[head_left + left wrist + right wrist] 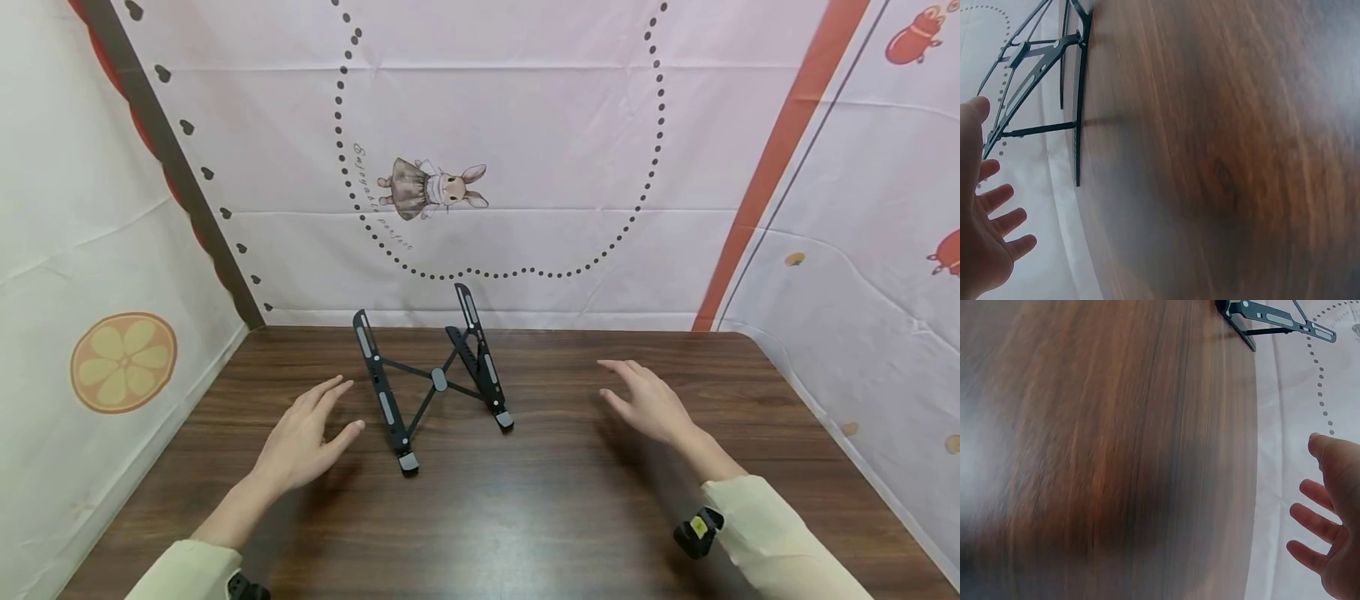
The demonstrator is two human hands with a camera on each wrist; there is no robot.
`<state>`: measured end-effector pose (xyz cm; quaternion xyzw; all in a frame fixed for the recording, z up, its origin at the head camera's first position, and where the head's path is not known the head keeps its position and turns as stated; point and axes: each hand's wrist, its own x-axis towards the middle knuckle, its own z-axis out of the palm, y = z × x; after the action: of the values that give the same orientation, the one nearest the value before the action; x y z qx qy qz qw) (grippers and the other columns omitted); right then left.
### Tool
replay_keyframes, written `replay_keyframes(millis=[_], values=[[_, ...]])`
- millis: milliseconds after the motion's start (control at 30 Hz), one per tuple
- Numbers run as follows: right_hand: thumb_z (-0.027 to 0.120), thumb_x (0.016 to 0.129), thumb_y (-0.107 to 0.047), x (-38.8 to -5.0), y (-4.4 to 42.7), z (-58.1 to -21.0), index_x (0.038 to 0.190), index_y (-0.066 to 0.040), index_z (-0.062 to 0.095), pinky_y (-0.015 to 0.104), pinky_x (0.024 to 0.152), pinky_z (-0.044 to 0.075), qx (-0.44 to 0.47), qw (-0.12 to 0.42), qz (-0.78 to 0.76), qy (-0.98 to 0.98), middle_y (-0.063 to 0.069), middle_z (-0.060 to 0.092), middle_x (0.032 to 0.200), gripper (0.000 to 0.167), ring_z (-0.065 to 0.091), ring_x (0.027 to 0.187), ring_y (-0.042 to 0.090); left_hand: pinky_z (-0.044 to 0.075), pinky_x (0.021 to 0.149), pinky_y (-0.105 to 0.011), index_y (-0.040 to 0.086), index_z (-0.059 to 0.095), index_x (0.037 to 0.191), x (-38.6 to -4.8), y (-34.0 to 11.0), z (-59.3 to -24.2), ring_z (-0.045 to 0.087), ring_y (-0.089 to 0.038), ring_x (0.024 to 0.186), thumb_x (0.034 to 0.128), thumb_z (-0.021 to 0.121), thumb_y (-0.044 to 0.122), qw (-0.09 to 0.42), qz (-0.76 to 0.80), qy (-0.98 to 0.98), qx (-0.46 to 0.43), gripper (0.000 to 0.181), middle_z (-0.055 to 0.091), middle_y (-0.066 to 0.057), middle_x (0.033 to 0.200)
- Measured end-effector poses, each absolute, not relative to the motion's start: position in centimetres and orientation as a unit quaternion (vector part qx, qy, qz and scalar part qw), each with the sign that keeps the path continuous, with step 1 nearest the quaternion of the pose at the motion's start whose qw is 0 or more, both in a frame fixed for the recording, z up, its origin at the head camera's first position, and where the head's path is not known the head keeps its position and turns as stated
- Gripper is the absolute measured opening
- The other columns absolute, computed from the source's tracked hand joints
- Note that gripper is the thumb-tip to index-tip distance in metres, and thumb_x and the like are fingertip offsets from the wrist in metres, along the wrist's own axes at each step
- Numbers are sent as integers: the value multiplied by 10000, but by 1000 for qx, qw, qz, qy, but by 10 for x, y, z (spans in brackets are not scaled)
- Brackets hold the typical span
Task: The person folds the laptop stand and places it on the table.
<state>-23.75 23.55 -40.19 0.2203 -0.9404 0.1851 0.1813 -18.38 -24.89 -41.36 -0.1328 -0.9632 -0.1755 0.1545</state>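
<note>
A black folding laptop stand [438, 379] stands unfolded on the brown wooden table [510, 517]. Two slanted arms with grey pads are joined by crossed bars with a grey hub. Just left of it, my left hand [303, 437] is held above the table, fingers extended and thumb apart, touching nothing. Farther off to its right, my right hand [648, 404] hovers with spread fingers and holds nothing. The left wrist view shows the stand [1035, 75] beyond the left hand [988, 231]; the right wrist view catches part of the stand [1266, 315] above the right hand [1335, 506].
A white printed cloth [510, 125] hangs behind the table, with a rabbit figure and dotted line. More cloth walls enclose the left [45, 250] and right [885, 275] sides. Both wrists carry dark camera mounts [699, 533] by light green sleeves.
</note>
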Motion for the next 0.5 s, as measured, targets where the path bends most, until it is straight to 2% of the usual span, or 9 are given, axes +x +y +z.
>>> replay_keyframes(millis=[300, 500], values=[[649, 848, -132, -245, 222, -404, 1214, -47, 557, 463, 760, 498, 223, 172, 235, -931, 131, 621, 1098, 387, 626, 946, 305, 373, 898, -597, 79, 444, 1342, -184, -243, -416, 424, -387, 1207, 885, 558, 445, 159, -234, -952, -115, 596, 438, -163, 1352], [637, 856, -113, -250, 214, -405, 1223, -57, 552, 447, 762, 506, 233, 164, 253, -925, 140, 633, 1080, 381, 646, 906, 295, 401, 873, -570, 67, 492, 1298, -185, -238, -417, 491, -377, 1142, 890, 571, 395, 181, -267, -941, -108, 529, 513, -170, 1267]])
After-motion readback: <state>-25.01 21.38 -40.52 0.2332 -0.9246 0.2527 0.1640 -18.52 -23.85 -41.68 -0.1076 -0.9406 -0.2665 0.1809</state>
